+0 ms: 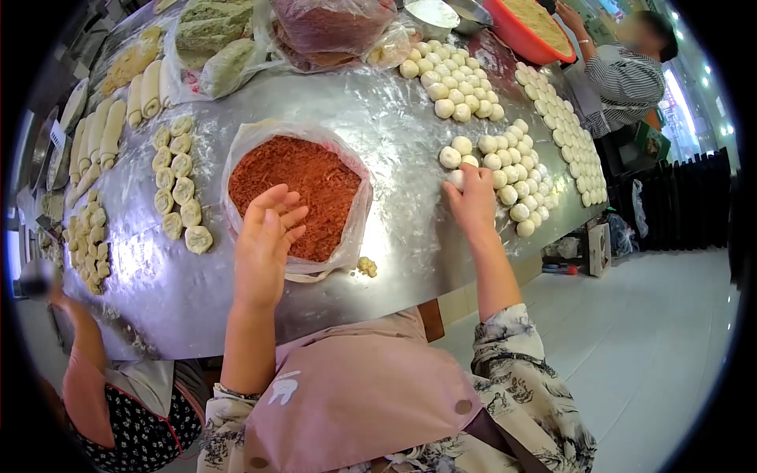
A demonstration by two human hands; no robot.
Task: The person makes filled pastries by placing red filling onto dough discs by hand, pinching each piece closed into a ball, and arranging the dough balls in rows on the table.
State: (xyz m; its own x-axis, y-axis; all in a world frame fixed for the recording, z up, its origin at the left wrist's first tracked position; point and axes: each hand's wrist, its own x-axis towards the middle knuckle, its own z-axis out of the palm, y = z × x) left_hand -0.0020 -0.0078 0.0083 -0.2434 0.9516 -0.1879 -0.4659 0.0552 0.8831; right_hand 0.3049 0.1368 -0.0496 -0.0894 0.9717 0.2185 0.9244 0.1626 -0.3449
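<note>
My left hand (272,236) is over the near edge of a plastic bag (360,236) of reddish-brown crumbly filling (315,189); its fingers are apart and nothing shows in them. To the right, my right hand (471,197) has its fingers round a white dough ball (456,179) at the left edge of a group of balls (512,169). Two more balls (456,151) lie just beyond its fingertips. A small crumb of yellowish dough (367,266) sits on the metal table (402,229) beside the bag.
Flattened dough pieces (183,189) and dough rolls (101,134) lie left. More balls (453,79), a red basin (528,31) and bags of filling (217,35) stand farther back. One person (631,79) is at the upper right, another (134,402) at the lower left.
</note>
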